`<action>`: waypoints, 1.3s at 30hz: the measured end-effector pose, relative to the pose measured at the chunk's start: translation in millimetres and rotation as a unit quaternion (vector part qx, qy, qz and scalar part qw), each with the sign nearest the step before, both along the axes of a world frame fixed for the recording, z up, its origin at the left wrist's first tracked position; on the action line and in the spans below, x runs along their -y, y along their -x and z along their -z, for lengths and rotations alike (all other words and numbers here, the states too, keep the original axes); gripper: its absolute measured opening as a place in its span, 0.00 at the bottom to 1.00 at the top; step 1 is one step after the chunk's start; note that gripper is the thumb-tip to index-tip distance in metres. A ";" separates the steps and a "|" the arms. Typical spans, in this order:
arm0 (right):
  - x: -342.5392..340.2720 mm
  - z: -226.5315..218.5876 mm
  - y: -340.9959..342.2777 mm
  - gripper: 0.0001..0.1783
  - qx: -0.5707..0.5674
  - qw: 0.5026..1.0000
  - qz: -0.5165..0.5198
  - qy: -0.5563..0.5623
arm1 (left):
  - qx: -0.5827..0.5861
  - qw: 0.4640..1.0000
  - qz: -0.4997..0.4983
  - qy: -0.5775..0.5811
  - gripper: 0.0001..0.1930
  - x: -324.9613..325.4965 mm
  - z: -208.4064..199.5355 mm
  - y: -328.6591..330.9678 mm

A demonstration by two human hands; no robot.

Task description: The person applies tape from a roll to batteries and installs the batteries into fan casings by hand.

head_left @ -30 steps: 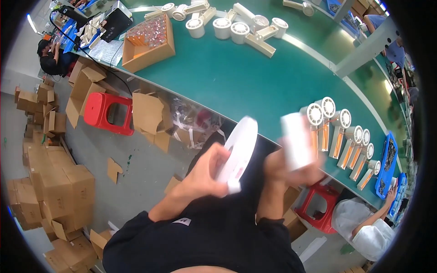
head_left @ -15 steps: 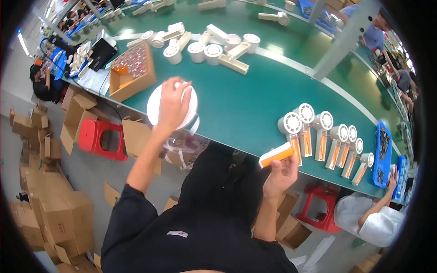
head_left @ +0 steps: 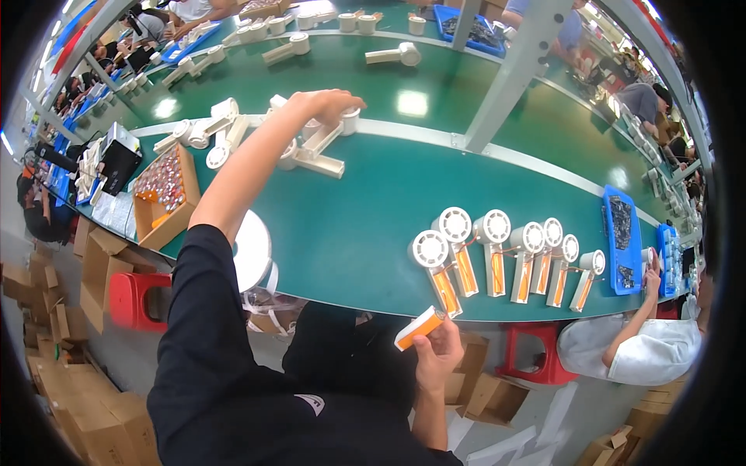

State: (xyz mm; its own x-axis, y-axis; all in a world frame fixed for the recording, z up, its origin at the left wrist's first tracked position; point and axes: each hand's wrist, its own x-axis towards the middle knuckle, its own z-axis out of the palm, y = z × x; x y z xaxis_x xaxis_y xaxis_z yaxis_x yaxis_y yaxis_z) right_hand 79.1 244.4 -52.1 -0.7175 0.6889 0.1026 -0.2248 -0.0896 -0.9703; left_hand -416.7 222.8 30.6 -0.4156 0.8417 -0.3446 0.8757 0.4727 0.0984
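My left hand [head_left: 328, 106] reaches across the bench over a group of cream fan housings with handles [head_left: 318, 161]. Its fingers stretch out to the right, just above a round housing, and nothing shows in them. Close to the near bench edge, my right hand [head_left: 439, 351] pinches an orange rectangular block [head_left: 420, 329] with a white side. Beyond it several cream handheld fans [head_left: 493, 227] stand in a row, their handles open with orange inserts and thin wires. A round white roll [head_left: 252, 250] with a loose strip lies at the bench edge below my left arm.
A cardboard box [head_left: 186, 194] of small shiny parts stands at the left. Blue trays [head_left: 622, 248] of dark pieces lie at the right, near another person's arm [head_left: 636, 318]. A metal post [head_left: 505, 78] rises from the far rail. Red stools [head_left: 536, 353] and cartons sit below.
My left hand has left the white roll and moved forward to the housings. My right hand still holds the orange block. The whole view has shifted with my head.
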 end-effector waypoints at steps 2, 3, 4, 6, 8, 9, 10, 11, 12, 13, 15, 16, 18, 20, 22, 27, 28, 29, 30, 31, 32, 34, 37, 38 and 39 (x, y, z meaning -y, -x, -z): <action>-4.1 -0.8 -0.9 0.28 0.004 1.000 0.009 -0.002 | 0.009 1.000 0.006 0.006 0.43 -9.2 -1.9 -3.5; -6.3 -1.0 0.1 0.28 0.007 1.000 0.010 -0.002 | -0.012 1.000 0.016 -0.013 0.40 -9.5 -3.9 -4.5; -7.7 -0.7 1.3 0.28 -0.004 1.000 0.018 0.017 | -0.033 0.999 0.026 -0.029 0.37 -8.3 -10.8 -10.8; -11.1 1.3 3.0 0.29 -0.022 0.999 0.022 0.023 | -0.052 0.996 0.007 -0.074 0.34 -3.0 -28.7 -24.7; -13.7 -5.5 9.1 0.29 -0.026 0.999 0.024 0.036 | -0.106 0.978 0.001 -0.178 0.31 9.0 -39.4 -36.7; -14.1 -9.8 12.6 0.29 -0.033 0.998 0.031 0.046 | -0.140 0.962 0.011 -0.233 0.30 18.5 -45.8 -43.4; -15.8 -11.3 16.1 0.30 -0.030 0.998 0.029 0.042 | -0.146 0.958 -0.003 -0.245 0.31 27.7 -58.6 -64.0; -16.9 -12.2 22.7 0.30 -0.027 0.998 0.016 0.049 | -0.147 0.960 -0.015 -0.237 0.31 39.8 -60.2 -83.9; -17.0 -11.9 29.1 0.31 -0.056 0.996 -0.004 0.066 | -0.160 0.948 -0.035 -0.274 0.31 48.7 -55.2 -104.7; -15.7 -12.9 32.4 0.32 -0.083 0.993 -0.022 0.085 | -0.172 0.934 -0.055 -0.308 0.32 59.4 -47.5 -128.9; -11.4 -7.0 37.0 0.32 -0.085 0.990 -0.057 0.098 | -0.110 0.918 -0.144 -0.352 0.33 83.4 -23.5 -189.4; -5.0 -6.2 41.5 0.32 -0.099 0.983 -0.097 0.119 | -0.111 0.916 -0.171 -0.346 0.35 98.2 -9.1 -215.8; 9.0 1.4 46.2 0.31 -0.111 0.967 -0.184 0.139 | -0.098 0.916 -0.225 -0.318 0.39 122.6 30.3 -252.4; 23.6 7.8 47.2 0.29 -0.126 0.944 -0.270 0.137 | -0.065 0.913 -0.287 -0.281 0.46 135.4 46.3 -279.0; 38.8 16.2 42.7 0.29 -0.135 0.927 -0.318 0.149 | -0.054 0.896 -0.318 -0.305 0.46 138.0 52.4 -290.2; 53.8 10.7 48.1 0.28 -0.104 0.946 -0.304 0.037 | 0.035 0.902 -0.240 -0.357 0.50 156.4 48.6 -287.2; 52.0 14.4 47.7 0.29 -0.090 0.950 -0.293 0.060 | 0.039 0.910 -0.235 -0.339 0.52 158.2 45.4 -285.5; 49.9 17.1 48.3 0.29 -0.091 0.954 -0.274 0.081 | 0.039 0.910 -0.231 -0.342 0.52 159.2 44.8 -282.1; 45.8 18.1 48.8 0.28 -0.088 0.957 -0.263 0.090 | 0.048 0.914 -0.217 -0.339 0.51 159.6 44.4 -276.7; 41.4 18.1 46.2 0.28 -0.082 0.959 -0.254 0.099 | 0.059 0.917 -0.206 -0.336 0.51 160.2 45.0 -273.7; 39.5 15.6 46.1 0.26 -0.091 0.962 -0.236 0.107 | 0.056 0.917 -0.190 -0.346 0.50 162.6 49.8 -268.1; 30.5 13.8 44.7 0.26 -0.096 0.966 -0.219 0.101 | 0.050 0.916 -0.178 -0.356 0.49 168.0 52.4 -266.1; 18.1 5.7 48.7 0.24 -0.087 0.985 -0.135 0.068 | 0.033 0.912 -0.156 -0.379 0.43 166.5 57.7 -264.9; 15.1 1.1 52.9 0.23 -0.076 0.991 -0.103 0.045 | 0.038 0.902 -0.152 -0.402 0.40 165.5 62.1 -264.1; 12.1 -5.8 58.1 0.22 -0.065 0.995 -0.070 0.021 | 0.044 0.892 -0.147 -0.425 0.36 164.3 65.8 -263.7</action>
State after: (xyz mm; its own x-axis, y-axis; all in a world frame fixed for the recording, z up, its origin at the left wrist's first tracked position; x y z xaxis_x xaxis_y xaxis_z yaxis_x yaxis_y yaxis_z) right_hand 21.0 232.3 -46.3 -0.7899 0.5881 0.1738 -0.3299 -0.1687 -0.9288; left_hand -153.0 58.5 -35.2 -0.6650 0.6725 0.3248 0.6972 0.4031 0.5929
